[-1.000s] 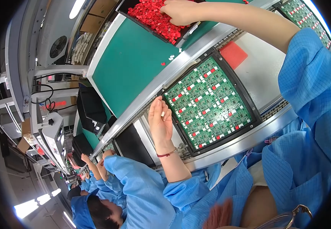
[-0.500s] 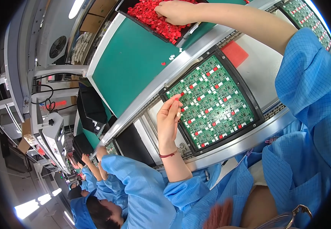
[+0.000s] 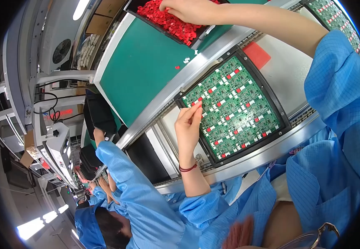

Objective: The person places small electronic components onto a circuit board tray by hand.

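Leftmost, the right hand (image 3: 194,11) reaches into the black bin (image 3: 132,7) of red parts (image 3: 180,29), fingertips shifted further left; whether its grip holds any, I cannot tell. The left hand (image 3: 188,126), brought onto the circuit board (image 3: 240,113) at its left edge, pinches a small red part (image 3: 200,106): placing seems under way.

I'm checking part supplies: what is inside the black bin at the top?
The black bin holds a heap of small red parts, with the right hand over some. What lies beneath the heap or behind the hand cannot be seen.
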Tool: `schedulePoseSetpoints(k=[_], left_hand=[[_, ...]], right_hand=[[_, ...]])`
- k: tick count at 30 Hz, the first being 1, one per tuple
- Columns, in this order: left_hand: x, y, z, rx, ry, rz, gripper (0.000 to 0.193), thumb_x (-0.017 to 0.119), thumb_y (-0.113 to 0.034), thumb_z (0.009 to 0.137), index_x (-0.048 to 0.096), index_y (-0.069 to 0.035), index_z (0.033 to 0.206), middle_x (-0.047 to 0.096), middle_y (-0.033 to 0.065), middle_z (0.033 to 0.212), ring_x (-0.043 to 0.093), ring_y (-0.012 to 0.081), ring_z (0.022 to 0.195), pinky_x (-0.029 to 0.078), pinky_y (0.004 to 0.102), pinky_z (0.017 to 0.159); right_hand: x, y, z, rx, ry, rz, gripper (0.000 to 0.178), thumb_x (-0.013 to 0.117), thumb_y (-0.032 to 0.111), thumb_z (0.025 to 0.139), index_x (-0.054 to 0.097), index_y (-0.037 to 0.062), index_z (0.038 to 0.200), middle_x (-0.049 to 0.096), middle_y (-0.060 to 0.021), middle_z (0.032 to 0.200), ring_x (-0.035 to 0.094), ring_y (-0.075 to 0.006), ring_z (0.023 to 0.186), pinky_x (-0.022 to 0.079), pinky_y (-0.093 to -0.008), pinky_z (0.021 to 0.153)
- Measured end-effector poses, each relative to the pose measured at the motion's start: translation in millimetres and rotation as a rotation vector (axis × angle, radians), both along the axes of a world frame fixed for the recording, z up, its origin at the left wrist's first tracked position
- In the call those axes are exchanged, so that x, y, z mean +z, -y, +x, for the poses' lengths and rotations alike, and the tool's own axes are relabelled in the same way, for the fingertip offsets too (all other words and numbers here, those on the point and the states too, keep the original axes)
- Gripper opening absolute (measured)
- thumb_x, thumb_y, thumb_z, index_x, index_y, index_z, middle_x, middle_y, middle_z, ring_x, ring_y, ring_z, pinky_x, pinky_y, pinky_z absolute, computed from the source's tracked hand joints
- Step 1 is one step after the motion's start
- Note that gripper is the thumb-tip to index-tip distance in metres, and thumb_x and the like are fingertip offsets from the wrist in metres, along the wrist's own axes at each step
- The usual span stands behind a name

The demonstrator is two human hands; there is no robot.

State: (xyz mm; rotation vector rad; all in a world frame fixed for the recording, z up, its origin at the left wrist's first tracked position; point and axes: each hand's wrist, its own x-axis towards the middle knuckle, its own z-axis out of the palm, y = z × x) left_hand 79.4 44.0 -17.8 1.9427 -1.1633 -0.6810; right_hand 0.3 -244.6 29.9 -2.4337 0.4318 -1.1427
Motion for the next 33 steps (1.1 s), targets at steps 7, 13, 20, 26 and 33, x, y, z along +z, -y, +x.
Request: schedulePoseSetpoints(k=[7, 13, 20, 26, 33], left_hand=[[0.3, -1.9, -7.3, -0.170, 0.348, 0.036, 0.020, 0.062, -0.004, 0.079, 0.065, -0.004, 0.099, 0.046, 0.0024, 0.063, 0.039, 0.0076, 0.053, 0.032, 0.0225, 0.048], [1.8, -2.0, -11.3, -0.198, 0.393, -0.009, 0.021, 0.063, -0.003, 0.078, 0.065, -0.004, 0.099, 0.044, 0.0028, 0.062, 0.038, 0.0083, 0.051, 0.032, 0.0232, 0.047], [-1.8, -0.3, -9.8, -0.127, 0.335, 0.012, 0.016, 0.064, -0.005, 0.077, 0.064, -0.002, 0.093, 0.041, 0.0009, 0.061, 0.036, 0.0075, 0.052, 0.032, 0.0222, 0.047], [-4.6, 0.2, -12.4, -0.100, 0.319, -0.045, 0.012, 0.067, -0.004, 0.074, 0.065, -0.002, 0.086, 0.040, 0.0002, 0.060, 0.035, 0.0063, 0.051, 0.030, 0.0214, 0.045], [-7.1, 0.4, -12.8, -0.112, 0.310, -0.067, 0.011, 0.068, -0.003, 0.073, 0.065, -0.001, 0.084, 0.040, 0.0000, 0.058, 0.035, 0.0061, 0.051, 0.030, 0.0215, 0.045]], right_hand=[[18.7, -21.3, -25.6, 0.207, 0.163, -0.108, 0.010, 0.051, 0.007, 0.081, 0.055, -0.0015, 0.084, 0.050, -0.0164, 0.088, 0.052, -0.0302, 0.085, 0.042, -0.0345, 0.077], [7.5, -44.3, -32.2, 0.302, 0.147, -0.099, 0.008, 0.054, 0.005, 0.078, 0.056, 0.0024, 0.085, 0.053, -0.0080, 0.084, 0.055, -0.0246, 0.081, 0.045, -0.0343, 0.072], [-12.9, -69.9, -43.5, 0.458, -0.041, -0.097, 0.007, 0.055, 0.006, 0.080, 0.056, 0.0014, 0.085, 0.051, -0.0084, 0.086, 0.055, -0.0250, 0.077, 0.045, -0.0346, 0.067], [-18.9, -75.4, -44.6, 0.491, -0.058, -0.078, 0.008, 0.055, 0.006, 0.080, 0.056, 0.0010, 0.087, 0.050, -0.0085, 0.086, 0.056, -0.0254, 0.076, 0.046, -0.0349, 0.066], [-17.8, -92.6, -52.5, 0.504, -0.101, -0.001, 0.007, 0.055, 0.005, 0.079, 0.056, 0.0001, 0.084, 0.050, -0.0089, 0.084, 0.057, -0.0261, 0.076, 0.046, -0.0353, 0.067]])
